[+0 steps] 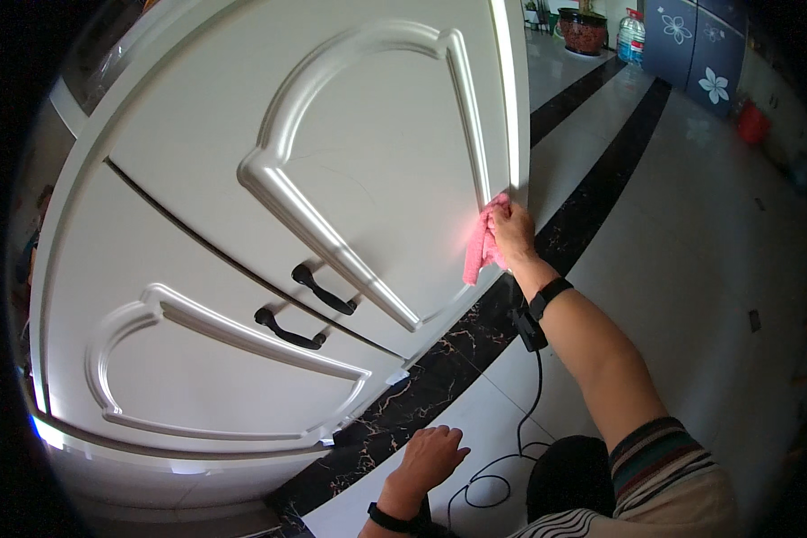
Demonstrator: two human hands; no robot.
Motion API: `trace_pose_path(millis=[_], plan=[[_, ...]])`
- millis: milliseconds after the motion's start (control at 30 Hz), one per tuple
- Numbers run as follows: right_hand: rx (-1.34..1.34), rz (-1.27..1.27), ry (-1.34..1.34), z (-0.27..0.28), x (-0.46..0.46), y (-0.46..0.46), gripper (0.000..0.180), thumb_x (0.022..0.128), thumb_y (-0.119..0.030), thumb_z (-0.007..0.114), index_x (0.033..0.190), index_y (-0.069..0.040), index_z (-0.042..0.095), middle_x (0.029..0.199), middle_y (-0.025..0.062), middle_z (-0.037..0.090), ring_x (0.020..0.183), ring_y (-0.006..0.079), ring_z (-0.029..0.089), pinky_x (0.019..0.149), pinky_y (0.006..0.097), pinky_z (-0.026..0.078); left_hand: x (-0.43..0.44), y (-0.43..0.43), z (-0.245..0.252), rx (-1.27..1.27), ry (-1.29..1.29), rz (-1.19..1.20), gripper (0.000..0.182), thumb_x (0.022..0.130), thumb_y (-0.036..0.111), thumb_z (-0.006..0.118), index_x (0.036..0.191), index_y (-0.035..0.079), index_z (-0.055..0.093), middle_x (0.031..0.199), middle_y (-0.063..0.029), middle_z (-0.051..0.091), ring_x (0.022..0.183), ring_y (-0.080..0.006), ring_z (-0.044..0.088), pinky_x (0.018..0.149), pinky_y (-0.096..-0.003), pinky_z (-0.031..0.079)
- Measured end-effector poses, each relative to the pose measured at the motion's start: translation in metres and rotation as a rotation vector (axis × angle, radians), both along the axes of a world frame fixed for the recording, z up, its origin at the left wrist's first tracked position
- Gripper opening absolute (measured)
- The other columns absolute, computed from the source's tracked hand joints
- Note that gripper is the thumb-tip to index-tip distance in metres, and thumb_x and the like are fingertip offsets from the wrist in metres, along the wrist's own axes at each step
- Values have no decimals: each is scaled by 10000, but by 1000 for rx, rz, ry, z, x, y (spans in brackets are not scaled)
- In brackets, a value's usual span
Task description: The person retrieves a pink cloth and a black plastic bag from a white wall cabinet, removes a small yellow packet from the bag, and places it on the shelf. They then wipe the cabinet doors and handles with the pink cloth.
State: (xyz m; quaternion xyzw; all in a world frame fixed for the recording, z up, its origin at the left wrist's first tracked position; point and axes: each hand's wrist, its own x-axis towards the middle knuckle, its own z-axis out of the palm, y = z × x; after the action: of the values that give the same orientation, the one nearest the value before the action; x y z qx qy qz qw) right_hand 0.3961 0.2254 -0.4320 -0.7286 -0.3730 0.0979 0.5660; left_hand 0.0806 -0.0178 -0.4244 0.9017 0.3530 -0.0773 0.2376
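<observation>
My right hand (513,232) grips a pink cloth (482,245) against the lower right corner of a white cabinet door (390,148) with raised moulding. A smaller white door (222,370) is beside it, across a dark gap. Two black handles (323,290) (289,329) flank that gap, one on each door. My left hand (434,457) hangs low over the floor in front of the cabinet, its fingers loosely curled; no object shows in it. Both wrists wear black bands.
A black cable (538,397) loops on the tiled floor (679,269), running to a black device (528,329) below my right wrist. Black marble strips (457,336) cross the tiles. A potted plant (582,30), a large water bottle (631,37) and a dark floral-patterned cabinet (693,47) stand farther off.
</observation>
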Motion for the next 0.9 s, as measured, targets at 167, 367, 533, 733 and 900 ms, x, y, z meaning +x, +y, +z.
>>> trace_pose_path(millis=[167, 367, 533, 733, 900], plan=[[293, -67, -130, 65, -18, 0, 273, 915, -222, 646, 1081, -5, 638, 1031, 203, 629, 986, 370, 604, 856, 484, 505, -4, -3, 0, 23, 12, 9, 259, 904, 317, 661, 916, 59, 641, 890, -129, 658, 883, -333, 651, 777, -442, 499], [761, 174, -675, 135, -74, -16, 428, 822, -92, 676, 1246, -92, 622, 1198, 139, 580, 1058, 351, 555, 891, 476, 449, 3, 1, 5, -5, 42, -1, 291, 923, 333, 654, 964, 45, 653, 921, -150, 661, 907, -347, 652, 803, -448, 516], [774, 182, -760, 109, -92, -39, 424, 803, -39, 679, 1222, -90, 637, 1242, 120, 547, 1055, 352, 537, 894, 482, 438, 1, -2, 9, 21, 20, -2, 287, 921, 332, 656, 960, 47, 653, 913, -145, 660, 891, -344, 653, 799, -448, 517], [748, 225, -729, 138, -77, -38, 348, 871, -101, 638, 1220, -86, 637, 1201, 131, 579, 1046, 343, 567, 884, 461, 458, -4, -6, 7, 51, -1, -10, 250, 901, 307, 672, 900, 60, 633, 864, -121, 650, 844, -327, 653, 767, -435, 502], [767, 129, -803, 164, -72, -21, 388, 873, -28, 628, 1256, -88, 637, 1200, 133, 570, 1029, 343, 553, 903, 426, 466, -1, -8, 11, 82, -45, -1, 248, 901, 307, 672, 902, 63, 632, 866, -122, 649, 850, -325, 655, 776, -436, 500]])
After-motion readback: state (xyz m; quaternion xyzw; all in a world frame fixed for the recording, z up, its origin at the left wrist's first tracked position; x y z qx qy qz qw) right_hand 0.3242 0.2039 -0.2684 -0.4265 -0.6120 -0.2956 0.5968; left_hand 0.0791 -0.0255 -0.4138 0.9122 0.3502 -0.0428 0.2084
